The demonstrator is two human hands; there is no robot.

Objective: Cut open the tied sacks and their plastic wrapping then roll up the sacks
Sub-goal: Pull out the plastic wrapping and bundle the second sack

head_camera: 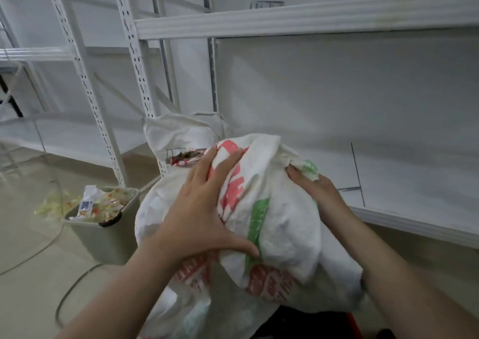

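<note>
A white woven sack (pixel 282 224) with red and green print lies bunched into a thick bundle in front of me. My left hand (pixel 204 209) lies spread over its left side, fingers fairly straight and thumb pressed against the lower fold. My right hand (pixel 315 188) grips the sack's far right edge, its fingers curled into the cloth. Behind the bundle a second white sack (pixel 181 136) stands open at the top, with crumpled contents showing inside. No cutting tool is in view.
White metal shelving (pixel 311 22) fills the back and right, and its lowest shelf (pixel 414 183) runs right beside the sacks. A grey bin (pixel 103 237) stuffed with plastic wrappers stands on the tiled floor at left. Loose wrappers (pixel 51 206) and a cable (pixel 64 299) lie near it.
</note>
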